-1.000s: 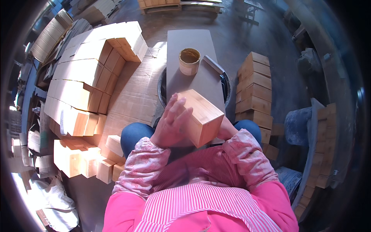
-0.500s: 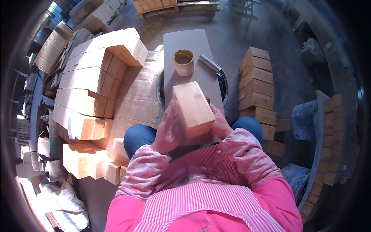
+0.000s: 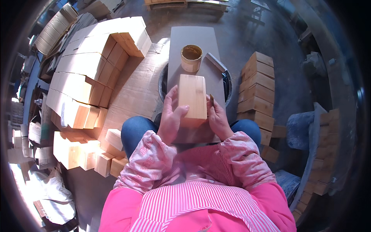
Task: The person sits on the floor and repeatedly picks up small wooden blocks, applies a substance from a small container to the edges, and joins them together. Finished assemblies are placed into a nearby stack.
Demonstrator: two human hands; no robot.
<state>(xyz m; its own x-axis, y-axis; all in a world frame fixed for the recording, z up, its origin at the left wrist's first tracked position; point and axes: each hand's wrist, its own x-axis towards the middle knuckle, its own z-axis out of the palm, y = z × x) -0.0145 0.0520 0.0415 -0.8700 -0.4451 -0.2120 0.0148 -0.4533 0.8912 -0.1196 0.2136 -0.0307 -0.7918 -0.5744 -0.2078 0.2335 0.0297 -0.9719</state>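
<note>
A pale rectangular wooden block is held over the near part of a grey board across my knees. My left hand grips its left side, the thumb lying on the top face near the close end. Beside the block's right side, my right hand pinches a small, thin, flat scraper, dark and brownish, pointing away from me. Most of the scraper's handle is hidden by the fingers. Just beyond the block stands an open tub smeared inside with brown paste.
The grey board rests over a round dark tub. A grey metal-looking bar lies at its right edge. Stacked wooden blocks stand on cardboard at left; another row stands at right.
The block has turned so its long side points straight ahead. My left thumb has come onto its top. My right hand has drawn slightly off it, and the scraper now shows.
</note>
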